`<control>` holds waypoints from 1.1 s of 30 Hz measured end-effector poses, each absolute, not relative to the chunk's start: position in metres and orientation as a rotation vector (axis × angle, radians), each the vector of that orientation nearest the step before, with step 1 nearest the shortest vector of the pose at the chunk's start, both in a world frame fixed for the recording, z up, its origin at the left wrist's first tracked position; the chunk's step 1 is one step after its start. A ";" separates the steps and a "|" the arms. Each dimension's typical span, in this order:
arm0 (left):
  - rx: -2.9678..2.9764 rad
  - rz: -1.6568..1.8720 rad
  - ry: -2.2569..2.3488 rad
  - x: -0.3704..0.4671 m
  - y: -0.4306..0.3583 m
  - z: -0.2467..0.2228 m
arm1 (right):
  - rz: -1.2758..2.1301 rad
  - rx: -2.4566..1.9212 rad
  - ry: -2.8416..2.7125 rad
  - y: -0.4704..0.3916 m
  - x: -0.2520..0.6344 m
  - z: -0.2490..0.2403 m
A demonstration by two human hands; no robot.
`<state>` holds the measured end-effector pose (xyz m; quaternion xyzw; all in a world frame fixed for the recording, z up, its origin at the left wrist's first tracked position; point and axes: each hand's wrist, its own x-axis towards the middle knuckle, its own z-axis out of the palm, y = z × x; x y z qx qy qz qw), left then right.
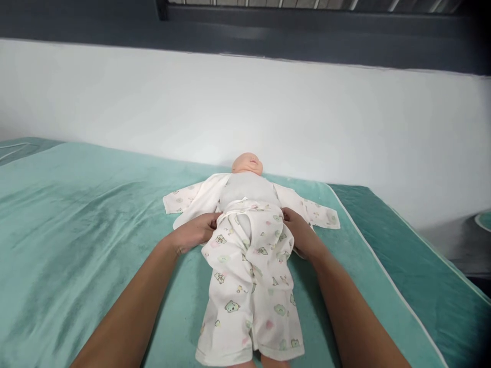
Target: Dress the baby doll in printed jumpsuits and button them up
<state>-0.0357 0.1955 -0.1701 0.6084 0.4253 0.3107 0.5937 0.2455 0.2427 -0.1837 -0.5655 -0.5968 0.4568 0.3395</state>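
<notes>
A baby doll (247,164) lies on its back, head toward the wall and feet toward me. White pants (253,276) with a green animal print cover its legs up to the waist. Its printed jacket (207,191) is spread open at the front, sleeves stretched out, baring the grey torso (250,189). At the waistband, my left hand (196,230) pinches the pants on the left side. On the opposite side, my right hand (301,232) has its fingers closed at the waistband edge, the fingertips partly hidden behind the cloth.
Under the doll is a light green sheet (95,230), wrinkled on the left. A darker green cover (414,245) lies beyond its white-piped edge on the right. The white wall (192,107) rises right behind the doll's head, with a dark window frame (249,33) above.
</notes>
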 end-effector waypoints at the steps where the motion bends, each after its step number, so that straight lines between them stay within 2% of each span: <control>1: 1.414 0.724 0.988 -0.035 0.196 -0.170 | 1.268 -1.422 -1.510 0.241 0.244 -0.184; 8: 1.326 0.908 0.975 -0.029 0.190 -0.167 | 1.637 -1.103 -1.194 0.229 0.231 -0.180; 14: 1.205 1.011 0.962 -0.022 0.186 -0.171 | 1.697 -1.041 -1.025 0.228 0.227 -0.182; 23: 0.926 1.338 1.200 -0.015 0.194 -0.185 | 1.728 -1.042 -1.015 0.244 0.236 -0.196; 27: 0.875 1.361 1.262 -0.013 0.195 -0.184 | 1.755 -1.057 -0.957 0.246 0.240 -0.198; 33: 0.999 1.218 1.085 -0.024 0.194 -0.173 | 1.768 -1.027 -1.004 0.239 0.238 -0.192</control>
